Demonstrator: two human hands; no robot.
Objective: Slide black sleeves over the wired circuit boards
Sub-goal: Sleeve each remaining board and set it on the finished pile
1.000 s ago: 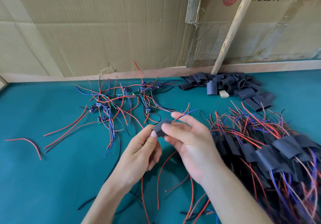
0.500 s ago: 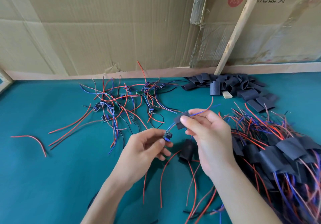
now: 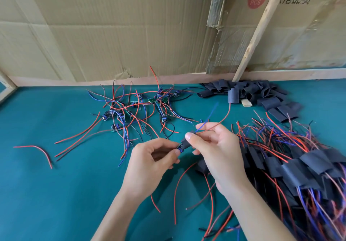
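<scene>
Teal mat [image 3: 56, 194] under loose wires, cardboard wall [image 3: 112, 31] behind.

Left hand [image 3: 151, 161]: bare, with no glove and no ring that can be seen.
Right hand [image 3: 218, 153]: bare too, no glove, no ring that can be seen.
Nails: short and plain; one nail shows clearly on the right thumb, at about 10 o'clock on that hand.
Left arm: bare from wrist to where it leaves the picture at about 7 o'clock; no sleeve, no watch, no band.
Right arm: bare as well, leaving the picture at about 5 o'clock; no sleeve, no watch, no band.
Rest of the person: out of view.
</scene>
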